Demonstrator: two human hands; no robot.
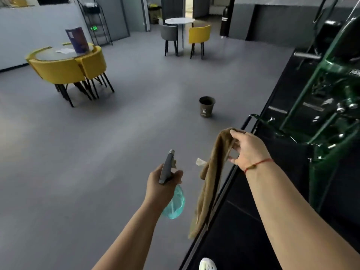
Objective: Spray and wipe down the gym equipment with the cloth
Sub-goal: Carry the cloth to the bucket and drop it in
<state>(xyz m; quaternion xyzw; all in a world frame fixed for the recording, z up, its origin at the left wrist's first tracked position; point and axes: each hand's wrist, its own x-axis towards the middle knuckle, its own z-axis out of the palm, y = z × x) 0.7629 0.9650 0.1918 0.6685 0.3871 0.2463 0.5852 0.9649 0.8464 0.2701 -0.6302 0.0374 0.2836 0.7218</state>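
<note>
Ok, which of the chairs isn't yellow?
The grey chair at the far white round table, left of its yellow neighbour; every other chair is yellow.

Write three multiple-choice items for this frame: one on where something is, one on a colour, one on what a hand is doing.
1. Where does the dark bin stand?
A. on the grey floor
B. on a round table
C. on the black mat

2. What colour is the cloth held by the right hand?
A. white
B. brown
C. blue

3. What is the left hand doing?
A. hanging open
B. gripping the spray bottle
C. pressing on the green machine

Answers: 1 A, the bin sits on bare grey floor. 2 B, the cloth hangs brown from the fingers. 3 B, its fingers curl round the bottle's grey trigger head.
</note>
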